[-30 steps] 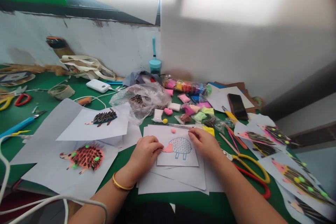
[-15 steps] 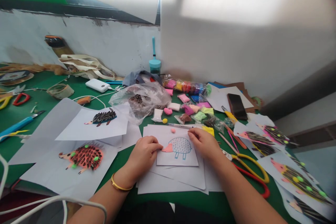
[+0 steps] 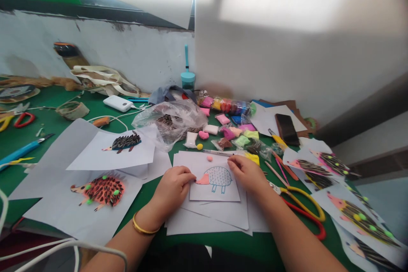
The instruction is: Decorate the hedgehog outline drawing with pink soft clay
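My left hand (image 3: 174, 191) rests curled on the lower left of a white sheet (image 3: 207, 191), its fingertips next to the pink clay snout (image 3: 203, 179) of a blue-outlined hedgehog drawing (image 3: 217, 178). My right hand (image 3: 247, 174) lies on the sheet's upper right, beside the drawing's back. A small pink clay ball (image 3: 209, 158) sits on the sheet above the snout. Neither hand shows anything in its grip, though the left fingertips are partly hidden.
Around the sheet lie hedgehog collages (image 3: 103, 190), a plastic bag of seeds (image 3: 168, 123), clay packets (image 3: 229, 106), orange-handled scissors (image 3: 302, 206), a phone (image 3: 287, 129), and a power bank (image 3: 117, 103) on the green table (image 3: 140, 233).
The whole view has drifted slightly to the left. Both hands stay on the sheet in almost the same places.
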Available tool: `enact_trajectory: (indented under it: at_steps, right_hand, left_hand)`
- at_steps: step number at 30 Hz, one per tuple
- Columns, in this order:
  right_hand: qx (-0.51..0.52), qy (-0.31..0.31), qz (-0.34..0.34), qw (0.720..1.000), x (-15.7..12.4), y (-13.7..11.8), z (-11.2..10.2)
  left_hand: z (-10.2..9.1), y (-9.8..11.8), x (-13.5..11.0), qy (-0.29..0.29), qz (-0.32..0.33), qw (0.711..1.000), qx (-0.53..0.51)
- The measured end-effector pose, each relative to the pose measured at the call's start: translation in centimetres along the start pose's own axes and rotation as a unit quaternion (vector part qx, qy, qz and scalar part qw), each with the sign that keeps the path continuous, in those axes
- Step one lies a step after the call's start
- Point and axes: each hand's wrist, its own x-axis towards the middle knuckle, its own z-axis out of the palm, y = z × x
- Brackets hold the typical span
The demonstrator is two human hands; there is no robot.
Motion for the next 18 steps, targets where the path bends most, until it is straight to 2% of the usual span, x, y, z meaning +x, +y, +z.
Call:
enact_trajectory:
  at_steps: [11,18]
  right_hand:
    - [0.000,0.002,0.000,1.000,-0.01,0.03,0.04]
    - [0.003,0.005,0.003,1.000,-0.01,0.10,0.03]
  left_hand:
    - [0.06,0.09,-0.14,0.001,0.020,1.000,0.014]
    - [0.05,0.17,-0.31,0.021,0.014,1.000,0.013]
